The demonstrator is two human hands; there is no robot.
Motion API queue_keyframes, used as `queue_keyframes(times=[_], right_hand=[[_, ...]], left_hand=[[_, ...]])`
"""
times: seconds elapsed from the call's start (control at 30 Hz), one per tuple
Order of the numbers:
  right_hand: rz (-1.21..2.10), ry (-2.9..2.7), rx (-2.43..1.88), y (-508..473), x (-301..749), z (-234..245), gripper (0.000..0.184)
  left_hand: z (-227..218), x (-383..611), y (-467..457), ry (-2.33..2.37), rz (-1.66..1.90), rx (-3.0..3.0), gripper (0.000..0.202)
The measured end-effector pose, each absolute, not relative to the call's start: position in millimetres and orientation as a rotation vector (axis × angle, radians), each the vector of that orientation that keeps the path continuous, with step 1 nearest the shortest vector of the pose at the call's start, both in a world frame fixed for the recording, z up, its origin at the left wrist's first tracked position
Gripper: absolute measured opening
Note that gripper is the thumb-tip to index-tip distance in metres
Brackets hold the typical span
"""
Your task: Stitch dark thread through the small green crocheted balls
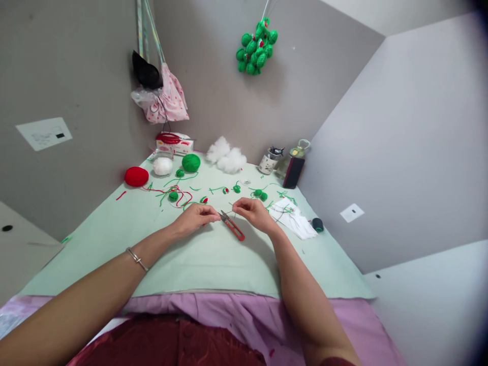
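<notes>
My left hand (197,218) is closed in a pinch, its fingertips just left of the snips. Facing it, my right hand (252,211) pinches what looks like a thin needle (231,204), its end poking out past the fingertips. A fine dark thread (227,212) spans the small gap between both hands. Red-handled thread snips (234,229) lie on the table below that gap, blades pointing toward my left fingers. Small crocheted pieces in green, white and red lie just behind, one piece (204,200) close to my left hand.
Yarn balls in red (136,176), white (162,166) and green (191,162) sit at the back left. White stuffing (226,155), a tin (269,161) and a phone (293,173) stand farther back. White paper (293,218) and a dark thread spool (317,225) lie right.
</notes>
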State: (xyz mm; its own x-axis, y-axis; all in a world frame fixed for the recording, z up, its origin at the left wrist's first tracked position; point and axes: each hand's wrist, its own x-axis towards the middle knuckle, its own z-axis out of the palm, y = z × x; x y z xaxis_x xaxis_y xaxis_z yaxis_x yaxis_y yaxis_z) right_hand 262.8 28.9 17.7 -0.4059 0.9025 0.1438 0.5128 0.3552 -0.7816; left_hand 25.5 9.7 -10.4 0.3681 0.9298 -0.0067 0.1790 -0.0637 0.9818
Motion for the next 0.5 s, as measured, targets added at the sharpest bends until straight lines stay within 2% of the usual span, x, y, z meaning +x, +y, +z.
queue_keyframes(times=[0.17,0.33,0.5], right_hand=[[0.692,-1.969,-1.357,45,284,15,0.032],[0.301,-1.707,-1.589,63,332,17,0.029],[-0.081,-1.313,-1.844,71,411,28,0.047]], left_hand=[[-9,22,10,1.055,0.869,1.482,0.034],[-13,19,13,1.063,0.884,1.481,0.034],[-15,19,14,1.044,0.877,1.501,0.032]])
